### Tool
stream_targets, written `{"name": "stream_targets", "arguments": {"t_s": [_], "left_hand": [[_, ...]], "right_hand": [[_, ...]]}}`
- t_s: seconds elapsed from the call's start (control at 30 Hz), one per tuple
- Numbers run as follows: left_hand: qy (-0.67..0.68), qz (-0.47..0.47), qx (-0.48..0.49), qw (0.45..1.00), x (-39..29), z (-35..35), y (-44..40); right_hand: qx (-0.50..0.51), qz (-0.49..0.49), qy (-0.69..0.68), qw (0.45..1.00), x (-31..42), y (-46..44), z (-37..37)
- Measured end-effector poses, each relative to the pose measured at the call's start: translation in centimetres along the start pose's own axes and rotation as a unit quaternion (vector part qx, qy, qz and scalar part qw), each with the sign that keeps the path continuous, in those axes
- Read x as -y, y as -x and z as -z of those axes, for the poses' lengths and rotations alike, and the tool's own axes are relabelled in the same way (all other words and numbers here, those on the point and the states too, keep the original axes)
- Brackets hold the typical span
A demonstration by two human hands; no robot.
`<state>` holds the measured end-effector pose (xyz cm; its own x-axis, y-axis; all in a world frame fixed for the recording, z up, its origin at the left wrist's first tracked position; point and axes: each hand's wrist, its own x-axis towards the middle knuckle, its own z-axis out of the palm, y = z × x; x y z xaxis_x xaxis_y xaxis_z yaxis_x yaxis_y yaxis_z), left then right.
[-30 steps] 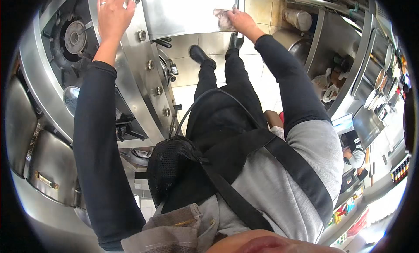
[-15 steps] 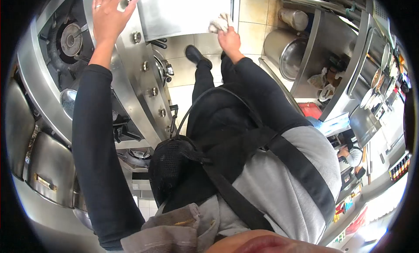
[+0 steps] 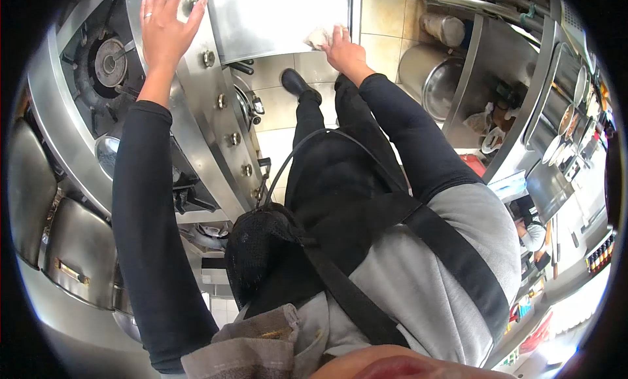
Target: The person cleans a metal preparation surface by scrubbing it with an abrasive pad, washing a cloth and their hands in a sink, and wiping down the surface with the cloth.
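Observation:
My left hand (image 3: pixel 169 31) rests at the top of the stove's steel front panel (image 3: pixel 196 104), fingers spread beside a round knob (image 3: pixel 192 2). My right hand (image 3: pixel 343 52) has its fingers closed on a crumpled pale cloth (image 3: pixel 318 39). That cloth touches the near right part of a bright flat steel surface (image 3: pixel 281 19), close to its front edge.
Left of the panel is a burner (image 3: pixel 110 62) with a black grate. More knobs line the panel below my left hand. A large metal pot (image 3: pixel 439 85) lies to the right beside a steel shelf unit (image 3: pixel 497 71). Pans stand on the far right counter.
My right hand has moved left with the cloth, from the surface's right edge to nearer its front edge. My left hand has stayed by the knob.

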<state>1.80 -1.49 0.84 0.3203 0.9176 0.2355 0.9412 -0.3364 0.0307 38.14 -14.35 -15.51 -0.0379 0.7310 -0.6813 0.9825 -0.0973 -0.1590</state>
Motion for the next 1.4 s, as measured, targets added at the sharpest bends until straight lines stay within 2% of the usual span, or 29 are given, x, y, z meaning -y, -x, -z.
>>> {"name": "stream_targets", "arguments": {"t_s": [0.03,0.07,0.17,0.2,0.3,0.33,0.47,0.57,0.67,0.77,0.9,0.93,1.03,1.07,1.17,1.3,1.37,1.4], "left_hand": [[0.006,0.000,-0.003,1.000,0.0,-0.1,0.3],[0.001,0.003,0.005,1.000,-0.2,0.0,0.3],[-0.011,0.008,0.018,1.000,-0.3,0.3,0.1],[-0.010,0.006,0.018,1.000,-0.2,0.2,0.2],[-0.005,0.002,0.019,1.000,-0.2,0.2,0.1],[-0.004,0.005,0.019,1.000,-0.3,0.2,0.2],[0.005,0.001,0.013,1.000,-0.2,0.4,0.1],[0.008,0.009,0.013,1.000,-0.7,0.5,0.3],[0.013,0.015,-0.005,1.000,-0.4,0.2,-0.3],[0.011,-0.005,0.017,1.000,-0.2,0.4,0.5],[0.010,-0.012,0.010,1.000,-0.3,0.6,0.1],[0.012,-0.008,0.007,1.000,-0.4,0.6,0.1],[0.008,-0.001,0.005,1.000,-0.3,0.3,0.2],[0.009,-0.003,-0.002,1.000,-0.1,0.3,0.0],[0.019,-0.007,-0.003,1.000,-0.1,0.3,0.4],[0.022,0.001,-0.005,1.000,-0.2,0.2,0.3],[0.039,0.018,0.001,0.999,-0.7,0.8,0.4],[0.064,0.032,0.005,0.997,-1.3,1.6,0.1]], "right_hand": [[0.019,-0.012,0.007,1.000,-0.4,0.1,-1.2],[-0.003,-0.010,-0.006,1.000,-0.7,0.3,-2.2],[-0.024,-0.115,-0.130,0.985,1.1,1.0,-3.5],[-0.071,-0.147,-0.165,0.973,2.2,1.1,-3.9],[-0.034,-0.194,-0.187,0.962,3.6,0.2,-3.6],[-0.075,-0.177,-0.201,0.960,3.2,-0.4,-4.8],[-0.155,-0.037,-0.124,0.979,3.7,2.4,-0.6],[-0.097,-0.060,-0.129,0.985,2.7,0.7,-3.0],[-0.104,0.027,-0.128,0.986,2.9,-2.6,-3.0],[-0.161,0.024,-0.124,0.979,2.8,-2.8,0.8],[-0.036,-0.074,-0.083,0.993,1.2,-4.4,0.5],[-0.030,-0.029,-0.116,0.992,0.5,-5.0,-1.7],[0.025,-0.033,-0.152,0.988,1.1,-5.9,-4.4],[0.043,-0.056,-0.127,0.989,1.8,-5.4,-2.7],[-0.034,0.007,-0.040,0.999,2.8,-1.9,3.3],[-0.094,0.080,-0.037,0.992,0.0,-7.0,0.0],[-0.181,0.104,-0.087,0.974,-0.3,-12.2,-2.1],[-0.175,0.081,-0.077,0.978,1.4,-11.2,-0.6]]}}
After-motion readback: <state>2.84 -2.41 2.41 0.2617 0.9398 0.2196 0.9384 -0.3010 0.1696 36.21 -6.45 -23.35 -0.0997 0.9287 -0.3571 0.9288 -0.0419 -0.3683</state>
